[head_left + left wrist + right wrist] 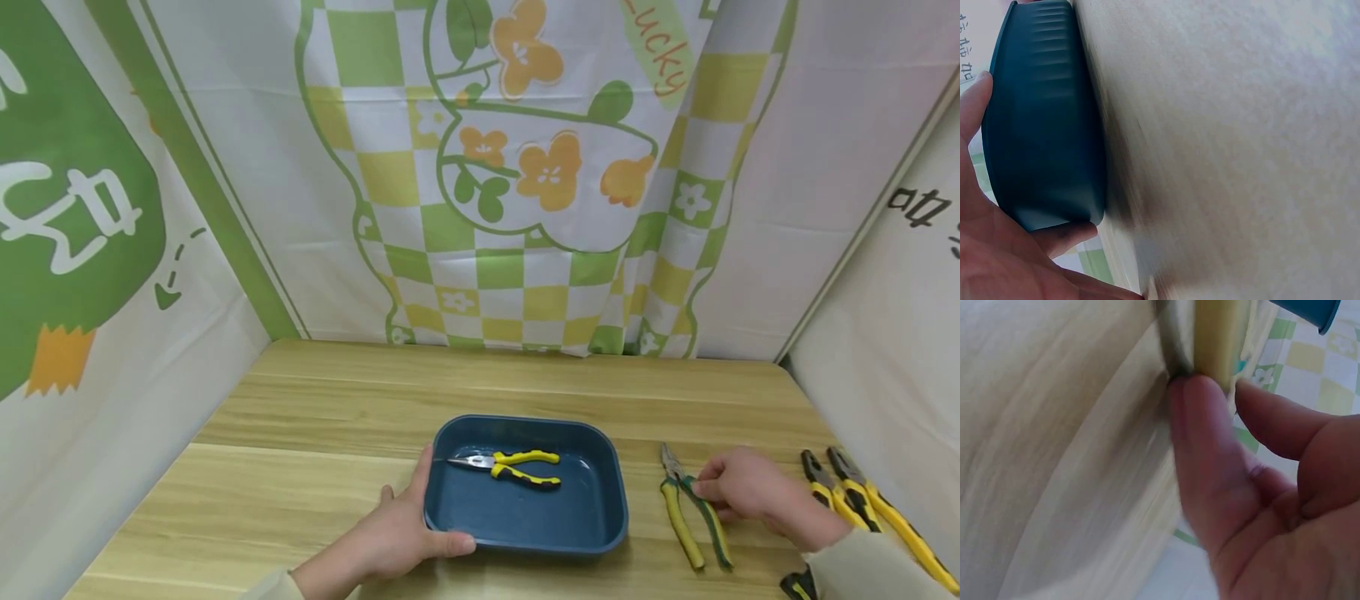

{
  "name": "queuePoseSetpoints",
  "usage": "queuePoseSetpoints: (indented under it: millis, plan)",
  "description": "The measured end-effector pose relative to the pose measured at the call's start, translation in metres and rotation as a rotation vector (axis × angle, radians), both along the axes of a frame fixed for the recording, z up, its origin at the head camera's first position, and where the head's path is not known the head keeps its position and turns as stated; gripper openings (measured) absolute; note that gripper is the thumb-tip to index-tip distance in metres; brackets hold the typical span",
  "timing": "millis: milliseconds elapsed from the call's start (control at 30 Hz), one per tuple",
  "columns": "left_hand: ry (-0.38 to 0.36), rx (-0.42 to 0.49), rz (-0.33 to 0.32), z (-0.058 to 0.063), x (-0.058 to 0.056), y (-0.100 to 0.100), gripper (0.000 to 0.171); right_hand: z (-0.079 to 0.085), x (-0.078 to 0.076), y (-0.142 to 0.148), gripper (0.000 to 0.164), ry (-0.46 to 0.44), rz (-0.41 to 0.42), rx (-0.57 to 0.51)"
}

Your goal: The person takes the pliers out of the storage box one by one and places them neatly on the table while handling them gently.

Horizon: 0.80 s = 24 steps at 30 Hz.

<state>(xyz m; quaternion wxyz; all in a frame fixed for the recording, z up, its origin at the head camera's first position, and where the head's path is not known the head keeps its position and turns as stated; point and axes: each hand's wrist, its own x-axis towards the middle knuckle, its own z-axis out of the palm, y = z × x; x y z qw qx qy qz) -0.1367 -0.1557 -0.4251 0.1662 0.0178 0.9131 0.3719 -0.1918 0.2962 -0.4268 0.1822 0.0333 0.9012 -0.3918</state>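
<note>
My left hand (397, 533) holds the near left corner of a dark blue plastic box (540, 521), thumb at the front rim and fingers along the left side. In the left wrist view the box wall (1044, 125) stands between thumb and fingers. Inside the box lie needle-nose pliers (527, 457) with yellow and black handles, jaws to the left. Right of the box, my right hand (753, 492) pinches the right handle of green and yellow pliers (681, 521), whose handles are spread. The right wrist view shows a blurred yellow handle (1213, 337) at the fingertips.
Two more yellow and black pliers (855, 479) lie at the table's right side, partly behind my right forearm. A black and yellow item (798, 583) sits near the front, mostly hidden by the sleeve. Printed fabric (525, 275) hangs behind the wooden table (337, 392).
</note>
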Motion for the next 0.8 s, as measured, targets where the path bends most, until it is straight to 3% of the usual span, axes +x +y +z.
queuePoseSetpoints:
  millis: [267, 333, 400, 567, 800]
  plan:
    - [0.013, 0.005, -0.010, 0.000, 0.000, 0.001, 0.137, 0.004, 0.015, -0.026, 0.046, 0.337, 0.221, 0.496]
    - [0.008, 0.006, -0.007, 0.000, 0.000, 0.000, 0.137, 0.005, 0.022, -0.037, 0.050, 0.375, 0.254, 0.591]
    - [0.003, 0.006, -0.003, -0.001, 0.001, 0.000, 0.138, 0.005, 0.027, -0.048, 0.042, 0.389, 0.279, 0.652]
    - [-0.003, 0.011, 0.002, -0.001, 0.000, -0.002, 0.138, 0.001, 0.033, -0.060, 0.020, 0.370, 0.307, 0.681]
    - [0.000, 0.012, -0.008, -0.002, 0.000, -0.003, 0.136, 0.000, 0.033, -0.055, 0.026, 0.319, 0.283, 0.664]
